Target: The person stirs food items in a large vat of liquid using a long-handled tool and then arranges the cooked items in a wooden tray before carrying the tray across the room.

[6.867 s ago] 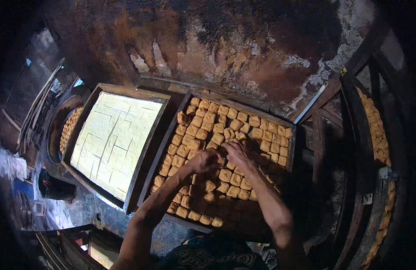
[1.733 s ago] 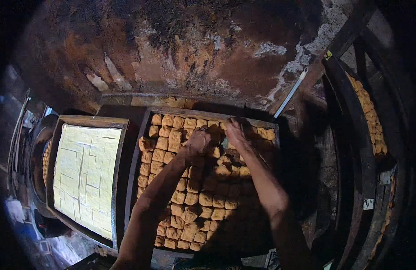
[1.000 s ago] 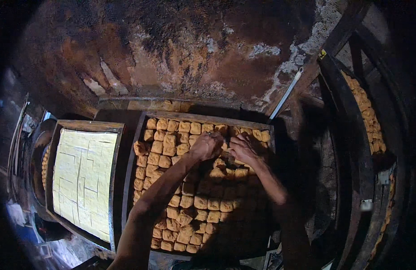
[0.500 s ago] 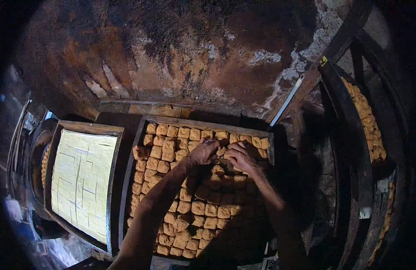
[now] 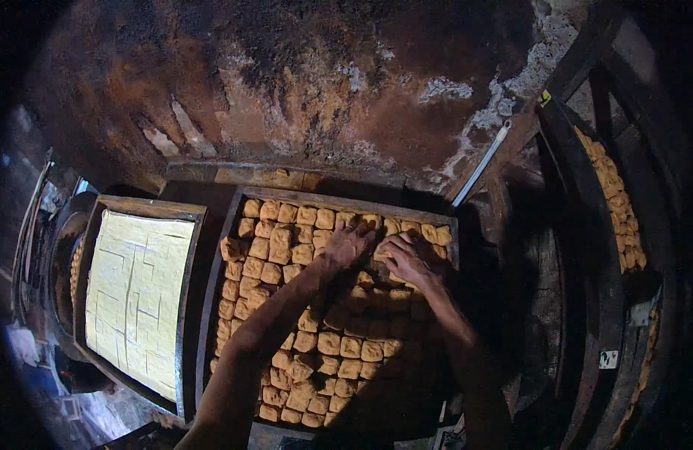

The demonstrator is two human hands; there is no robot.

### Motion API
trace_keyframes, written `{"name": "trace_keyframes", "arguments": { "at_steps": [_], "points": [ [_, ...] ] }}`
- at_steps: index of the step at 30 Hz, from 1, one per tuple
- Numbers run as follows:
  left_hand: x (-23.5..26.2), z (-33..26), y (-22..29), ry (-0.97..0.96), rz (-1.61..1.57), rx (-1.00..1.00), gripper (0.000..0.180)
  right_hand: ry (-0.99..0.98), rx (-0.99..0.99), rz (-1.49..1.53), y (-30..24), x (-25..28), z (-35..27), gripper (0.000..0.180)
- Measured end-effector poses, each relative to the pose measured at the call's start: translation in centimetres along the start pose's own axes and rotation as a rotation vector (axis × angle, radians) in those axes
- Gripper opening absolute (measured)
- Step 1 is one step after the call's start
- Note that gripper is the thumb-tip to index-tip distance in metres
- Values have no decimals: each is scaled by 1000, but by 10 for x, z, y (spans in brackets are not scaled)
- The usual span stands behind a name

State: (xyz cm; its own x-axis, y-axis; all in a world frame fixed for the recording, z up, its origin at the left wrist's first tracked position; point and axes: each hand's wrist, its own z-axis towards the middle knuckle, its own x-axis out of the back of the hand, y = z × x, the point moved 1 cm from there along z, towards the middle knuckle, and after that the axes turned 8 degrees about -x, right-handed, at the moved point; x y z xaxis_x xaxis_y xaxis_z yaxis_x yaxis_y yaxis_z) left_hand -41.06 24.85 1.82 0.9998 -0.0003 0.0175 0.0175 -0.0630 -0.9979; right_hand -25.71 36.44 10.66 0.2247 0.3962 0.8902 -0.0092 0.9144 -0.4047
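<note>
The left hand [image 5: 350,244] and the right hand [image 5: 403,257] work side by side over the upper rows of brown blocks [image 5: 329,343], which lie packed inside the wooden tray [image 5: 215,300] near its far edge. The left fingers are bent and slightly spread across the blocks there; the right fingers curl inward beside a small block [image 5: 381,254] that shows in the gap between the hands. The backs of the hands hide the undersides, so I cannot tell whether either set of fingers has a block gripped or merely rests on it. For a clean job here, the left fingers would best steady the neighbouring blocks lightly while the right ones shift a single piece by its sides, since pressing from above could dent something that looks soft-skinned. Each block should sit flat and square to its row, touching its neighbours without being squeezed. The tilted block [image 5: 365,279] just below the hands deserves care, as a stray wrist could push it further out of line, and so does the block [image 5: 231,249] standing askew by the tray's left wall. Keeping both forearms raised would spare the nearer rows underneath, where shadow makes small misalignments easy to miss.
</note>
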Motion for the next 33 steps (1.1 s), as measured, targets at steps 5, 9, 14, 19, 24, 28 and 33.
{"name": "trace_keyframes", "arguments": {
  "at_steps": [5, 9, 14, 19, 24, 28, 33],
  "points": [
    [32, -3, -77, 220, -1196, 236, 40, 142, -69, -148, 20, 19, -28, 17],
    [22, -61, -109, 366, -1896, 275, 37, -134, -324, 220, -23, 20, -33, 23],
    [34, -94, -77, 321, -2170, -7, 32, -336, -272, 84, -82, 6, -55, 47],
    [48, -116, -107, 289, -2050, -200, 35, -347, -245, 236, -66, -6, -69, 52],
    [45, -151, -39, 49, -2995, 31, 38, -287, -305, 520, -65, -29, -81, 45],
    [60, -151, -94, -118, -2077, -347, 43, -356, -451, 516, -70, -12, -87, 44],
    [39, -170, -68, 267, -1655, 218, 44, -88, -588, 690, -83, -8, -48, 44]
  ]
}}
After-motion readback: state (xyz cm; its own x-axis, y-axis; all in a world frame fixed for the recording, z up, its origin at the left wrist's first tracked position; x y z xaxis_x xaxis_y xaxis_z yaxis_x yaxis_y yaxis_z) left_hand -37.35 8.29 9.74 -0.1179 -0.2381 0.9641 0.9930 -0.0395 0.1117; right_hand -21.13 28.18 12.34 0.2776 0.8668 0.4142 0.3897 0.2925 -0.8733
